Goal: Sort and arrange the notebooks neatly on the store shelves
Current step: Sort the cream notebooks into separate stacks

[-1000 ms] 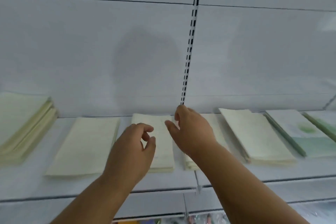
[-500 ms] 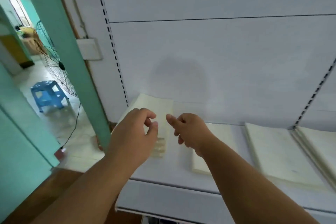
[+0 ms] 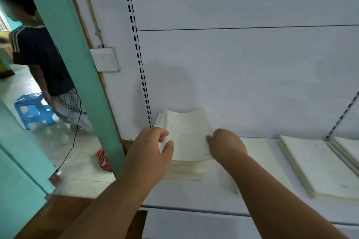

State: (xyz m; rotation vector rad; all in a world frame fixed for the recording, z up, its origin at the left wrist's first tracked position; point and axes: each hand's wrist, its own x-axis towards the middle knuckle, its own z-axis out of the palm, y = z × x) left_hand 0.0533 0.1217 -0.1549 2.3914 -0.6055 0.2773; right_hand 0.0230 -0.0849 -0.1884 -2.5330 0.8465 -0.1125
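stack: I see the cream notebook pile (image 3: 184, 139) at 12 o'clock, far left end of the white shelf (image 3: 194, 200), top copies skewed.
left hand (image 3: 149, 153): at the pile's 9 o'clock edge, fingers curled loose, gripping nothing.
right hand (image 3: 227, 145): fingers bent onto the 3 o'clock edge; real pinch or just touch, I cannot tell.
why: both flank it, probably to square the edges.
neighbours: flat notebooks (image 3: 320, 169) at 3 o'clock, apart.

Bare shelf (image 3: 219, 192) beside notebook stack (image 3: 186, 132)

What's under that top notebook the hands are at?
More cream notebooks, stacked on the white shelf; their edges show under the top notebook. Covers are hidden.
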